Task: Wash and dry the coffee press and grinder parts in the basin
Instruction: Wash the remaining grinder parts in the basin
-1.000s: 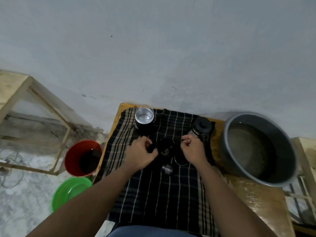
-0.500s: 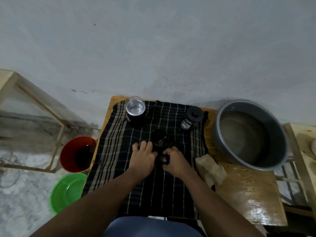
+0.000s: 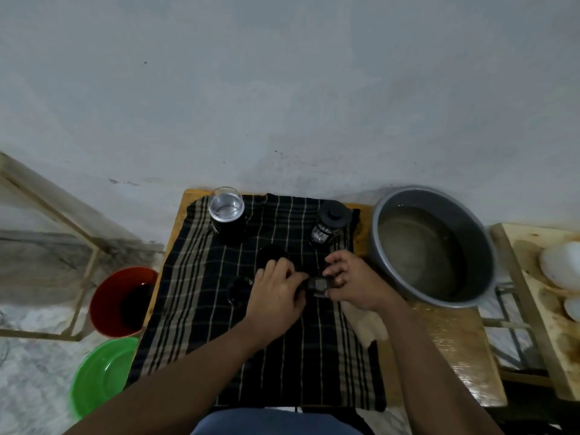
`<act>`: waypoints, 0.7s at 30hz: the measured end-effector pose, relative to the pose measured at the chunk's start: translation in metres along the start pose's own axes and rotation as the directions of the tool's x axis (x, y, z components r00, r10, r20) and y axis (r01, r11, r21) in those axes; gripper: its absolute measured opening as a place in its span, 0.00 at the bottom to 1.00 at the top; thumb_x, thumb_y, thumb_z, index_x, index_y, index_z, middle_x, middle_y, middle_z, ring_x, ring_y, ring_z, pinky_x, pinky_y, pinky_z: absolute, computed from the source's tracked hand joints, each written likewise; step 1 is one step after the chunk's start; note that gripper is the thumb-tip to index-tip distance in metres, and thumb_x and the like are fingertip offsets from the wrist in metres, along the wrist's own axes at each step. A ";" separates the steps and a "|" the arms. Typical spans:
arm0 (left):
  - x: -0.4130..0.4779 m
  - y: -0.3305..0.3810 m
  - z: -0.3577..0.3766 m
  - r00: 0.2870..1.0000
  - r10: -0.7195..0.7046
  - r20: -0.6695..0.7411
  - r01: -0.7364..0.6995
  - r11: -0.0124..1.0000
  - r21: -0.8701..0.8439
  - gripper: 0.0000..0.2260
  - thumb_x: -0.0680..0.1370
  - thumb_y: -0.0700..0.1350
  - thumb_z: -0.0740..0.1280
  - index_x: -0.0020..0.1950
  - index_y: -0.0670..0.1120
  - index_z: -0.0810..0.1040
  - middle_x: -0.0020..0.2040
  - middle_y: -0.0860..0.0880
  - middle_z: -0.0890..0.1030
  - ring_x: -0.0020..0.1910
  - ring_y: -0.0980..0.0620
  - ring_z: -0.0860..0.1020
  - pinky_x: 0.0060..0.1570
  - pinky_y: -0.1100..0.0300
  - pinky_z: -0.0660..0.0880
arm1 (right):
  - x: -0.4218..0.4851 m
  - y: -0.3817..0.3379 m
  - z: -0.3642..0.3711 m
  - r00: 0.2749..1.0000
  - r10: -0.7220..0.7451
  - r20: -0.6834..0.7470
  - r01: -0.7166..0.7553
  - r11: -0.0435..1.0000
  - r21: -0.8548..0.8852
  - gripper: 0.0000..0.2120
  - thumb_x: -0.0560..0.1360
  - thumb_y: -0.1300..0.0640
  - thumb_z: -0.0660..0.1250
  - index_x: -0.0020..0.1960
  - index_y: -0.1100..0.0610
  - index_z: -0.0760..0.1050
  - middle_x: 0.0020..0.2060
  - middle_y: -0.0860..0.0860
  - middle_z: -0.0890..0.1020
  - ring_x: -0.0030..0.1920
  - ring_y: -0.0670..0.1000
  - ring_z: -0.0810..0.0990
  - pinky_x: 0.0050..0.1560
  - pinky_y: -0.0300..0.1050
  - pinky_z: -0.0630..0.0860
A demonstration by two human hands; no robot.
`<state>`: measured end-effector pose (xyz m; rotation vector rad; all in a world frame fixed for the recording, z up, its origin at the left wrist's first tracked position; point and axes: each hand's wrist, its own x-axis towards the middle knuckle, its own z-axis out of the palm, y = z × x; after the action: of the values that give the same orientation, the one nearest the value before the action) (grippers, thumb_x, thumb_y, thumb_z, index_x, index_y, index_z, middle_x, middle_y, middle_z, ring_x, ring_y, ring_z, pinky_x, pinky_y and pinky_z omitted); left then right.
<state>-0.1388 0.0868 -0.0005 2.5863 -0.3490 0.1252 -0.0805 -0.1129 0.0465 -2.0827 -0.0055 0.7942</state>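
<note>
A black checked cloth (image 3: 194, 309) covers the small wooden table. On it my left hand (image 3: 277, 296) and my right hand (image 3: 354, 285) meet over a small dark grinder part (image 3: 318, 285), and both pinch it. A black round part (image 3: 271, 254) lies just beyond my left hand, another dark ring-shaped part (image 3: 238, 288) lies to its left. The grinder with a clear lid (image 3: 226, 211) stands at the cloth's back left, the black coffee press (image 3: 329, 226) at the back right. The grey basin (image 3: 480, 243) holding water sits to the right.
A red bucket (image 3: 106, 296) and a green bowl (image 3: 100, 375) stand on the floor at the left. A beige rag (image 3: 364, 324) lies under my right wrist. A wooden rack (image 3: 533, 296) with white objects (image 3: 561, 268) is at the far right. A grey wall rises behind.
Both hands drew back from the parts near the cloth's middle, picked up the small dark part and now hold it slightly to the right. The camera view shifted.
</note>
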 end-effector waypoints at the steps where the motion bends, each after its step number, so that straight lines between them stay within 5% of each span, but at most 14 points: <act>1: 0.007 0.012 0.001 1.000 0.005 0.009 -0.004 0.994 -0.105 0.17 0.73 0.50 0.69 0.61 0.48 0.81 0.52 0.50 0.72 0.48 0.50 0.74 0.43 0.55 0.76 | -0.006 0.000 -0.014 0.999 -0.007 -0.033 0.008 1.000 0.025 0.30 0.67 0.71 0.78 0.63 0.54 0.69 0.56 0.57 0.79 0.38 0.44 0.77 0.43 0.40 0.80; 5: 0.041 0.059 0.004 0.988 -0.112 0.107 0.152 0.816 -0.558 0.21 0.79 0.49 0.69 0.72 0.47 0.76 0.58 0.50 0.72 0.50 0.57 0.76 0.52 0.65 0.75 | -0.022 0.006 -0.058 0.983 -0.015 -0.183 0.048 0.983 0.175 0.30 0.67 0.74 0.77 0.63 0.58 0.69 0.53 0.57 0.80 0.44 0.51 0.76 0.43 0.39 0.78; 9: 0.086 0.107 0.012 0.977 -0.173 0.122 0.209 0.685 -0.698 0.19 0.82 0.49 0.66 0.74 0.50 0.73 0.62 0.48 0.76 0.56 0.54 0.77 0.58 0.60 0.75 | -0.029 0.015 -0.093 0.947 -0.017 -0.320 0.142 0.918 0.371 0.30 0.68 0.76 0.74 0.64 0.61 0.69 0.52 0.58 0.82 0.47 0.49 0.83 0.46 0.39 0.81; 17: 0.176 0.165 0.064 0.915 -0.280 0.291 0.403 0.628 -0.666 0.26 0.83 0.47 0.66 0.80 0.48 0.63 0.74 0.48 0.72 0.72 0.49 0.72 0.69 0.55 0.71 | -0.016 0.069 -0.161 0.909 0.069 -0.411 0.150 0.866 0.477 0.25 0.72 0.69 0.75 0.65 0.58 0.70 0.55 0.54 0.83 0.54 0.48 0.84 0.54 0.45 0.82; 21: 0.205 0.182 0.095 0.846 -0.349 0.404 0.530 0.640 -0.557 0.26 0.84 0.46 0.64 0.80 0.46 0.61 0.76 0.47 0.70 0.72 0.46 0.70 0.66 0.57 0.69 | 0.001 0.111 -0.182 0.872 0.345 -0.346 -0.024 0.737 0.676 0.11 0.80 0.64 0.66 0.62 0.59 0.73 0.53 0.56 0.81 0.52 0.55 0.83 0.60 0.55 0.81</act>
<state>0.0110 -0.1584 0.0386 1.8932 0.1615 -0.4531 -0.0123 -0.3152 0.0376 -1.5357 0.6724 0.3186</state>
